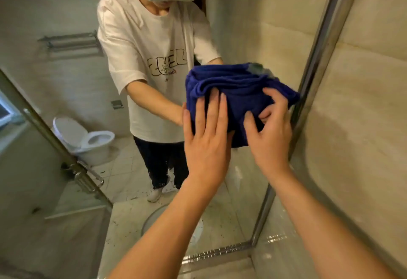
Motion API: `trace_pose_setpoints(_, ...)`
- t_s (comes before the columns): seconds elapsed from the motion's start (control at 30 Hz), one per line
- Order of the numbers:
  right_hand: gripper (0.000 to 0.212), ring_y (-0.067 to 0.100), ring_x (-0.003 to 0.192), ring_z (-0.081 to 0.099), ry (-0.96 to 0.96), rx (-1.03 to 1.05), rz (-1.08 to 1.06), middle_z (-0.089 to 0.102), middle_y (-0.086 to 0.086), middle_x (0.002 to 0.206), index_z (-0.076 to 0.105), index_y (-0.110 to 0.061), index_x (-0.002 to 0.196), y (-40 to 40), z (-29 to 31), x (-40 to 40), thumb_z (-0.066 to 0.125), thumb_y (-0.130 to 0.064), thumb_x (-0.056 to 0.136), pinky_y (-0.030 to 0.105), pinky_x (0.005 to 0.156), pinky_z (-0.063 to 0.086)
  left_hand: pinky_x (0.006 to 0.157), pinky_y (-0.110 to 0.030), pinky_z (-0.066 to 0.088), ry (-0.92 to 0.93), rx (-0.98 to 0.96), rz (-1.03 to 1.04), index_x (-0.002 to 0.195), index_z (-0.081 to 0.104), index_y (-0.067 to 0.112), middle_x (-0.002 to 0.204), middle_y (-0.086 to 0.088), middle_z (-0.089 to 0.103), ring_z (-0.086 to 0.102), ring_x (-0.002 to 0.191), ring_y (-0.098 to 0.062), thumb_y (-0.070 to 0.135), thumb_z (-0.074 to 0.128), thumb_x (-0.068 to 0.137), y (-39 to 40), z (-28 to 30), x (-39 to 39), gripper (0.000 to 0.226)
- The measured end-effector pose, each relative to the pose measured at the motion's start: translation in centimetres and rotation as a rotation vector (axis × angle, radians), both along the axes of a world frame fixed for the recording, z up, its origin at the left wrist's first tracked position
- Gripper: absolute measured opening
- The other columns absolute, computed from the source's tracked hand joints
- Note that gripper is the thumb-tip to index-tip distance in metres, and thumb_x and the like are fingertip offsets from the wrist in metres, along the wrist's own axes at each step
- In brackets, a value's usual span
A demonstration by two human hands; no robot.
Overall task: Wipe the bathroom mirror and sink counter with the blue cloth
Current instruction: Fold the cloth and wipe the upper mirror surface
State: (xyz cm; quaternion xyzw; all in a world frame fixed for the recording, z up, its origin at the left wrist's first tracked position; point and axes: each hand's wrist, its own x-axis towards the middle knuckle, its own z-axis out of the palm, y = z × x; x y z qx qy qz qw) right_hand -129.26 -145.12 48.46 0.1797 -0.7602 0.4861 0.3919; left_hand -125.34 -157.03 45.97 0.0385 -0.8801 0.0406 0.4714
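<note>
A bunched blue cloth (240,87) is pressed against the mirror (66,84), close to its metal right frame (317,58). My left hand (207,137) lies flat on the cloth's lower left part with straight fingers. My right hand (269,128) is on the cloth's lower right part, its fingers curled and pinching the fabric. The mirror shows a person in a white T-shirt and a headset, with both arms reaching to the cloth. A strip of the sink counter (231,265) shows at the bottom, below the mirror's lower frame.
Beige wall tiles (363,124) run to the right of the mirror. Reflected in the glass are a white toilet (88,139), a towel rack (72,42), a glass shower door with a metal handle (88,179) and the round basin (171,225).
</note>
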Motion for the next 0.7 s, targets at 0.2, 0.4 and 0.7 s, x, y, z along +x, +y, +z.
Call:
trace_pose_setpoints(0.2,0.044,0.027,0.085,0.059,0.105,0.149,0.125,0.062,0.004,0.095,0.042,-0.028,0.122,-8.0,1.2,3.9,0.064,-0.021,0.085,0.036,0.072,0.048,0.122,-0.048,0.006,0.01,0.145,0.265,0.156,0.008,0.003,0.162,-0.019,0.009,0.009,0.149,-0.037,0.049,0.048,0.099,-7.2,-1.6,5.5,0.083)
trace_pose_setpoints(0.4,0.041,0.026,0.087,0.06,0.093,0.153,0.212,0.061,0.003,0.088,0.04,-0.031,0.124,-13.2,1.4,7.3,0.06,-0.026,0.088,0.04,0.067,0.051,0.122,-0.046,0.006,-0.01,0.111,0.319,0.155,0.01,0.004,0.162,-0.022,0.015,0.01,0.15,-0.036,0.046,0.053,0.097,-12.8,-0.2,9.5,0.083)
trace_pose_setpoints(0.7,0.035,0.025,0.08,0.061,0.005,0.112,0.278,0.062,0.0,0.081,0.051,-0.023,0.119,-20.2,0.2,11.9,0.063,-0.02,0.087,0.038,0.063,0.049,0.121,-0.047,0.016,-0.048,0.053,0.335,0.151,0.021,-0.005,0.158,-0.029,0.02,0.012,0.148,-0.042,0.035,0.065,0.093,-20.2,-1.2,14.0,0.083)
